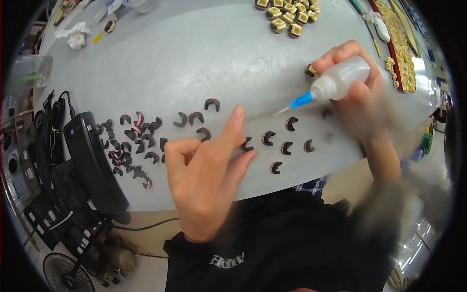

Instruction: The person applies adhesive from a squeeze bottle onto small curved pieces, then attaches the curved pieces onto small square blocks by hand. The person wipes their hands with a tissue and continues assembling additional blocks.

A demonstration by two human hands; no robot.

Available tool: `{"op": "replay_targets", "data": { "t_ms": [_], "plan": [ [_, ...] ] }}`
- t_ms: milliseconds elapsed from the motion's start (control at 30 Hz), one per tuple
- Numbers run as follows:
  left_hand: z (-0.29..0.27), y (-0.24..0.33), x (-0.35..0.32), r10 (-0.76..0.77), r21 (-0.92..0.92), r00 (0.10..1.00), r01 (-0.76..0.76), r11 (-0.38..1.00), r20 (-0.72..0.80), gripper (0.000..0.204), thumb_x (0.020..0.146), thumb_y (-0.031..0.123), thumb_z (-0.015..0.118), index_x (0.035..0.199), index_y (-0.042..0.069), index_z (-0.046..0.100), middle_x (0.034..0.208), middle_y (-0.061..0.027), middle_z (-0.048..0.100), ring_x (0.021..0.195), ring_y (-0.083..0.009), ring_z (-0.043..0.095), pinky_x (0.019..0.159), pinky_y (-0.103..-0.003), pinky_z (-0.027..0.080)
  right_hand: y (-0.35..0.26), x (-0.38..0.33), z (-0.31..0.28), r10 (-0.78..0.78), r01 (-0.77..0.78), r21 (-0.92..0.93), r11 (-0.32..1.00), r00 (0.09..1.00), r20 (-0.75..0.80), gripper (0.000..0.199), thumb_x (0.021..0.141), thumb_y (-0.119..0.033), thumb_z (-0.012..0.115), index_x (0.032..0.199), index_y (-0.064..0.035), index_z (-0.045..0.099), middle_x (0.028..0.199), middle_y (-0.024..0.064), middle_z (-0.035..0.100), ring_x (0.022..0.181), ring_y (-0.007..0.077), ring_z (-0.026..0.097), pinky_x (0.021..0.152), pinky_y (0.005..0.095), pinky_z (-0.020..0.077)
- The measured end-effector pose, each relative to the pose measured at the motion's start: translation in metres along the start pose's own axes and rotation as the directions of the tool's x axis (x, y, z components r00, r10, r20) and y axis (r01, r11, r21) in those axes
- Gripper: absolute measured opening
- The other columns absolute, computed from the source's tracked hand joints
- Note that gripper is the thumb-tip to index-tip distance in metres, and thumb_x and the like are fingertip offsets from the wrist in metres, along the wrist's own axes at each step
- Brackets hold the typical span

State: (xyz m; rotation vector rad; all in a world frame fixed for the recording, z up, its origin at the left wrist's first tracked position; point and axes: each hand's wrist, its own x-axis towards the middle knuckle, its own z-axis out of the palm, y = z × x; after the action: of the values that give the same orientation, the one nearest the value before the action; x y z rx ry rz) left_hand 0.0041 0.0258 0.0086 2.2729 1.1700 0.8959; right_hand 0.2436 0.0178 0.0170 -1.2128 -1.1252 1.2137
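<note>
A translucent squeeze bottle (346,78) with a blue needle tip (300,100) is gripped by my right hand (366,80). The needle slants down to the left above the grey table. Beside that hand's fingertips is a small cream-and-dark piece (311,71); I cannot tell whether it is touched. My left hand (204,177) has its forefinger and thumb apart and the other fingers curled. Near its thumb lies a small dark horseshoe-shaped piece (248,144) on the table. Similar pieces with pink beaded edges, such as one piece (268,138), lie to the right.
More dark horseshoe pieces (140,146) cluster at the left, beside a black device (90,155) with cables. Several cream-topped pieces (288,18) sit at the far side. A red-edged tray (395,53) of cream bits stands far right. Crumpled tissue (76,39) lies far left.
</note>
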Motion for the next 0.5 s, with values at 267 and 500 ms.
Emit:
{"op": "replay_targets", "data": {
  "t_ms": [267,500],
  "plan": [
    [0.006,-0.005,-0.002,-0.009,-0.007,0.996,0.008,1.000,-0.083,0.059,0.054,0.008,0.078,0.111,0.006,0.064,0.077,0.0015,0.068,0.066,-0.0148,0.036,0.055,-0.024,0.029,0.001,-0.012,0.008,0.038,-0.038,-0.044,0.998,0.999,0.005,0.053,0.079,-0.043,0.068,0.103,-0.0005,0.046,0.090,0.0171,0.062,0.089,0.0224,0.063,0.078,0.0305,0.0508],
    [0.000,-0.006,-0.001,0.047,-0.005,0.998,-0.047,0.999,0.036,0.062,0.058,0.004,0.080,0.114,-0.004,0.055,0.080,-0.0085,0.070,0.073,-0.0170,0.046,0.073,-0.027,0.037,0.001,-0.011,0.013,-0.027,0.048,-0.220,0.974,0.995,0.097,0.045,0.076,-0.026,0.071,0.098,0.0029,0.045,0.088,0.0202,0.063,0.085,0.0276,0.065,0.078,0.0355,0.0525]
  ]
}}
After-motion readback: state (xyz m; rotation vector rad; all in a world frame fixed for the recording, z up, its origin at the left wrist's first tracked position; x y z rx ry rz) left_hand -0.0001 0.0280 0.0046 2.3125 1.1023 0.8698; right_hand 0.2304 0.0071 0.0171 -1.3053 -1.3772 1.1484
